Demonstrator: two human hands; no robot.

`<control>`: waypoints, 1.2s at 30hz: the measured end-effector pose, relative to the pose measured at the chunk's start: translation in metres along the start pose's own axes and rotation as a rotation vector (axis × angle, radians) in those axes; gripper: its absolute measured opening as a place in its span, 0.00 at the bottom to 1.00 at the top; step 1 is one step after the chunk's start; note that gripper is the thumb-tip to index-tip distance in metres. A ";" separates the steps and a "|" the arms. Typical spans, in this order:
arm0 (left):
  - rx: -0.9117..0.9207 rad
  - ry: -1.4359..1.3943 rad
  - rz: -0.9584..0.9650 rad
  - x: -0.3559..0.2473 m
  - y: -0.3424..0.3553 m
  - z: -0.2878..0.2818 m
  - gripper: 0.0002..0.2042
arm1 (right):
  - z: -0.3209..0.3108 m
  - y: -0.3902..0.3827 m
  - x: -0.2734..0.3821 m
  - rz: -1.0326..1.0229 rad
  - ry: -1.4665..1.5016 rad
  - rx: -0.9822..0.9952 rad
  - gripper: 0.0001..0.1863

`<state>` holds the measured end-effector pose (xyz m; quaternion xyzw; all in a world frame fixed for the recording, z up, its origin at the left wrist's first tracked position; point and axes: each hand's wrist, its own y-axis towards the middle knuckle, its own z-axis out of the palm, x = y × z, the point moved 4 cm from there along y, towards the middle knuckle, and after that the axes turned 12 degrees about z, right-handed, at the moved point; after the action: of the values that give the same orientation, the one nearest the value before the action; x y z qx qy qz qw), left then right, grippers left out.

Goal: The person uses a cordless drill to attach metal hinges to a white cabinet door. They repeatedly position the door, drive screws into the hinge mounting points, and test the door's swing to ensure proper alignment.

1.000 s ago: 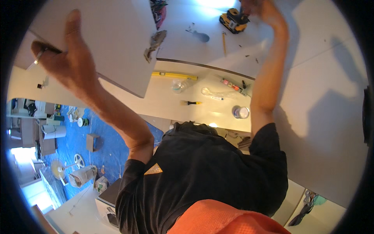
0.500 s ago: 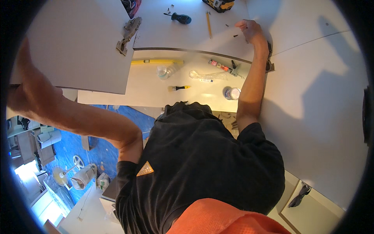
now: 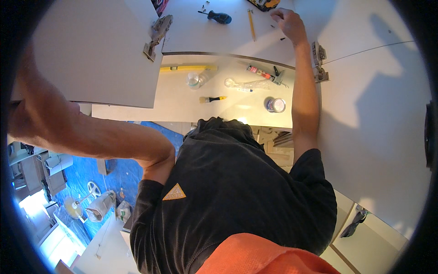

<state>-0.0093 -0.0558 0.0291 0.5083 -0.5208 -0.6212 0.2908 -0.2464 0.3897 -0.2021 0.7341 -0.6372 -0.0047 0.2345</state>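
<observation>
My right hand (image 3: 290, 24) reaches over a white shelf (image 3: 200, 40), its fingers curled together. Whether something small sits between the fingertips is hidden. Beside it lie a yellow pencil (image 3: 251, 25) and small dark screws (image 3: 282, 39). A black-and-yellow power tool (image 3: 264, 4), cut off by the top edge, is just beyond the fingers. A screwdriver with a dark blue handle (image 3: 220, 18) rests farther left. My left arm (image 3: 91, 137) bends up along the white door panel (image 3: 100, 50) on the left; its hand does not show.
Metal hinges sit on the left panel (image 3: 158, 37) and beside my right forearm (image 3: 319, 53). On a lower surface lie a paintbrush (image 3: 212, 99), a can (image 3: 276, 105), a caulking gun (image 3: 267, 75), a clear jar (image 3: 194, 80) and a yellow level (image 3: 187, 68). Blue sheeting (image 3: 114, 176) covers the floor.
My right hand has moved farther away and a little left, toward the pencil and the power tool. The view has shifted slightly. My left arm stays raised by the panel.
</observation>
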 end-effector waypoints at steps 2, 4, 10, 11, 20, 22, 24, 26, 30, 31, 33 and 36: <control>-0.024 -0.018 0.000 0.002 0.001 0.000 0.44 | 0.021 0.010 0.013 -0.113 -0.038 -0.105 0.14; -0.043 -0.035 -0.005 0.005 0.002 0.000 0.43 | 0.045 0.020 0.016 -0.058 -0.011 -0.146 0.15; -0.090 -0.071 -0.014 0.015 0.005 -0.002 0.39 | 0.075 0.032 0.028 0.128 -0.199 -0.147 0.14; -0.099 -0.076 -0.016 0.016 0.006 -0.002 0.38 | 0.072 0.031 0.032 0.192 -0.211 -0.112 0.15; -0.124 -0.126 -0.073 0.010 0.003 -0.007 0.35 | -0.047 0.042 0.093 0.112 0.322 -0.177 0.08; -0.143 -0.157 -0.094 0.012 0.002 -0.007 0.35 | -0.091 0.069 0.106 -0.089 0.362 -0.321 0.07; -0.149 -0.137 -0.096 0.015 0.002 -0.007 0.34 | -0.127 0.112 0.121 -0.251 0.291 -0.452 0.08; -0.139 -0.071 -0.089 0.017 0.005 -0.007 0.33 | -0.149 0.169 0.128 -0.230 0.285 -0.444 0.07; -0.168 -0.211 -0.103 0.019 0.005 -0.004 0.30 | -0.131 0.277 0.130 -0.322 0.109 -0.334 0.09; -0.160 -0.207 -0.120 0.020 0.004 -0.004 0.30 | -0.117 0.295 0.126 -0.329 -0.042 -0.376 0.11; -0.163 -0.212 -0.132 0.020 0.003 -0.004 0.29 | -0.082 0.313 0.116 -0.340 -0.340 -0.462 0.14; -0.168 -0.223 -0.130 0.020 0.002 -0.005 0.28 | -0.049 0.313 0.100 -0.254 -0.414 -0.388 0.18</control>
<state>-0.0110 -0.0758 0.0248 0.4426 -0.4621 -0.7327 0.2318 -0.5044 0.2877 -0.0198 0.7328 -0.5619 -0.3048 0.2330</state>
